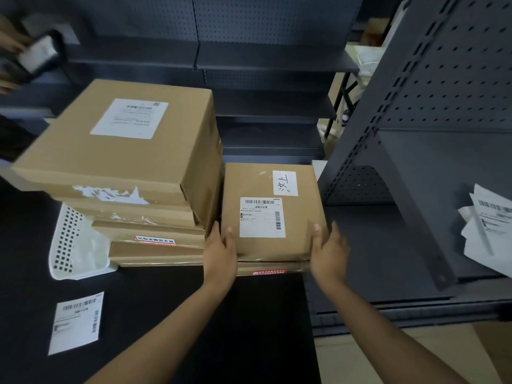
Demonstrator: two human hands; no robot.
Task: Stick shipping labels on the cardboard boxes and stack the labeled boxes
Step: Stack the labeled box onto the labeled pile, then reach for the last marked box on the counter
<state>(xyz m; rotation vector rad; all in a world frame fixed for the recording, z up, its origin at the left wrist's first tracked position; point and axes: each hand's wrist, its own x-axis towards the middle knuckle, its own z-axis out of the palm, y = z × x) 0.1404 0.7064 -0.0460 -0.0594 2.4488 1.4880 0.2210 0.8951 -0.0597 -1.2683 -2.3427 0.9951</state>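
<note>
Dark grey pegboard shelving fills the background and the right side of the head view, and a black desk runs along the bottom left. On the desk stands a tall stack of cardboard boxes; the top box sits tilted and carries a white shipping label, with torn tape remnants on its front edge. Just to the right of that stack, a smaller labeled box lies on top of another flat box — it bears a printed barcode label and a white slip with handwriting. The left hand grips the near left corner of this box, thumb on top and fingers curled round the side; the right hand grips the near right corner the same way. A white perforated basket lies behind the tall stack's left side, and a loose label rests flat on the desk near the left edge. More paper sheets lie on a shelf at far right.
</note>
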